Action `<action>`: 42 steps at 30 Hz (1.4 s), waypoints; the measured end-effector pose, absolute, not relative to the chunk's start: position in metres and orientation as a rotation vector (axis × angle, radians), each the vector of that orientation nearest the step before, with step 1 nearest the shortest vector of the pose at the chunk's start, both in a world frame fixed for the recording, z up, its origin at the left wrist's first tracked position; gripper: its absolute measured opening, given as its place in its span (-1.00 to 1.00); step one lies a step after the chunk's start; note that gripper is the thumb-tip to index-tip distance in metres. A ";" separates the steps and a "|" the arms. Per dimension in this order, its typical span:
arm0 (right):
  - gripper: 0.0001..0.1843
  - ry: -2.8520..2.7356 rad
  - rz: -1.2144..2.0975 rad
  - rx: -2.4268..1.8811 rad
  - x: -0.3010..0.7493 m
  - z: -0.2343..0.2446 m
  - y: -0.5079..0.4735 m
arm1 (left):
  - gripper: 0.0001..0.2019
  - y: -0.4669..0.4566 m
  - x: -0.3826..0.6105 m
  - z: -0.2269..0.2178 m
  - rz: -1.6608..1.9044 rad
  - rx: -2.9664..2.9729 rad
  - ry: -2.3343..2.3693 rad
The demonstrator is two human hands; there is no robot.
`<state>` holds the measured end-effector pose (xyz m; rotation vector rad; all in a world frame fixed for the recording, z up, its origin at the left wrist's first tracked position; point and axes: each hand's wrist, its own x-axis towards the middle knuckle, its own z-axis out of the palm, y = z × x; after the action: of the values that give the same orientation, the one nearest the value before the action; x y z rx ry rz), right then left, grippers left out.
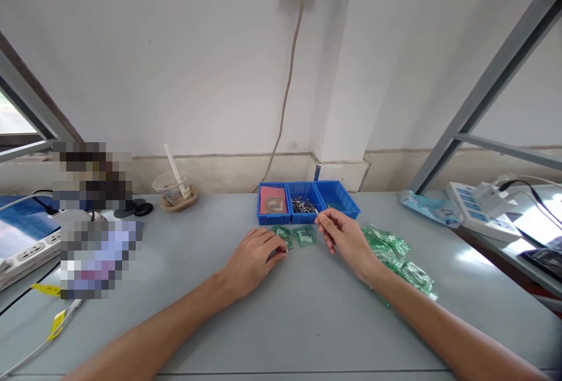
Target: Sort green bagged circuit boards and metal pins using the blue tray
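Note:
My right hand [345,239] is closed in a pinch at the front of the middle blue bin [302,215]. A small thin metal piece [317,212] shows at its fingertips, like the loose metal pieces [302,204] heaped in that bin. My left hand [254,257] rests on the table with thumb and fingers curled together. Something tiny pokes out at its fingertips, too small to name. Just beyond them lies a small green clear packet [282,233], partly covered by the fingers. Another green packet [305,236] lies flat between my hands.
The left blue bin [274,218] holds a pink sheet; the right blue bin [337,199] stands beside the middle one. Several green packets [397,258] pile up by my right forearm. A cup with a straw [173,186], a power strip [33,255] and a blue packet [430,208] lie farther out.

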<state>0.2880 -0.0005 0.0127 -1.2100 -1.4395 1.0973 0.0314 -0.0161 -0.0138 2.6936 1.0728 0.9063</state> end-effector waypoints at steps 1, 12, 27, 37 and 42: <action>-0.54 -1.433 1.111 -1.210 0.288 0.012 0.000 | -0.93 -0.016 0.031 -0.015 0.911 2.706 1.071; -0.64 -1.424 1.066 -1.181 0.288 0.017 -0.004 | -0.90 -0.014 0.031 -0.019 0.850 2.723 1.066; -0.64 -1.404 1.144 -1.161 0.290 0.011 0.000 | -0.87 -0.014 0.031 -0.019 0.845 2.727 1.069; -0.58 -1.308 1.225 -1.167 0.288 0.015 -0.004 | -0.85 -0.015 0.031 -0.018 0.820 2.740 1.060; -0.60 -1.348 1.138 -1.182 0.289 0.014 -0.003 | -0.86 -0.014 0.031 -0.019 0.817 2.729 1.044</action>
<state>0.2893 -0.0029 0.0140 -1.1821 -1.3482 1.1384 0.0311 -0.0145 -0.0191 2.7287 1.0443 0.8169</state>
